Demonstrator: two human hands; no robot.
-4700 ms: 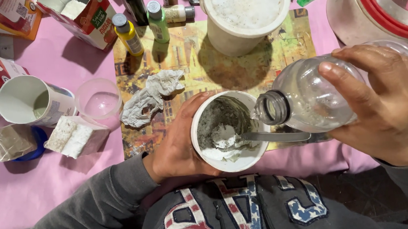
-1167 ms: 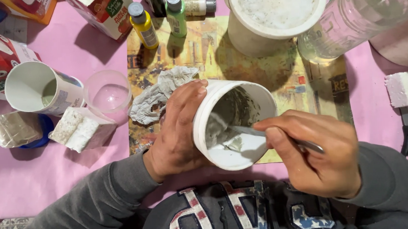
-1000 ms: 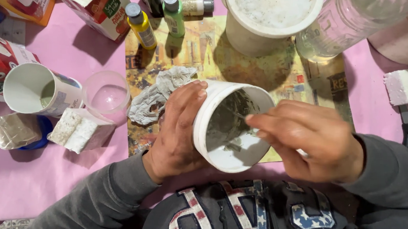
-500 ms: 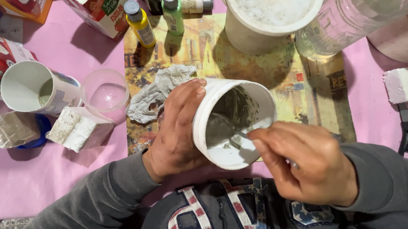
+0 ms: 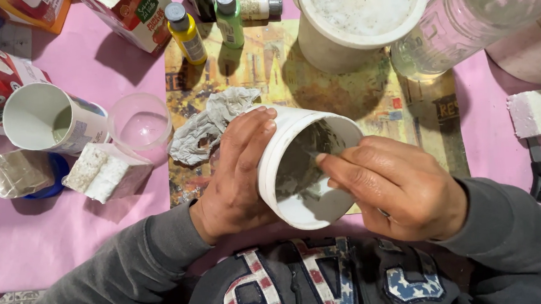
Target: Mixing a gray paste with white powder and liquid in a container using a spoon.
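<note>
Tub (image 5: 284, 170) in the middle of the frame looks light and bendy, so our left hand (image 5: 234, 180) wraps its side. Our right hand (image 5: 400, 187) pinches something inside (hidden, we cannot tell what).

- The small white plastic tub (image 5: 284, 170) has a smooth, faintly glossy outside; its inner wall is smeared with rough, matt grey paste.
- The large white plastic bucket (image 5: 339, 39) has a smooth wall and holds a grainy, matt white mass.
- The clear plastic bottle (image 5: 476, 10) is glossy and see-through.
- The crumpled grey paper wad (image 5: 211, 124) is wrinkled and matt.
- The pink paper table cover (image 5: 67, 236) is flat and matt.
- The printed yellow-brown paper mat (image 5: 400, 98) looks worn and stained.
- The small clear plastic cup (image 5: 139, 122) shines.
- The white foam block (image 5: 540, 112) is rough and crumbly.
- The grey cloth sleeves (image 5: 102, 284) look soft and matt.
</note>
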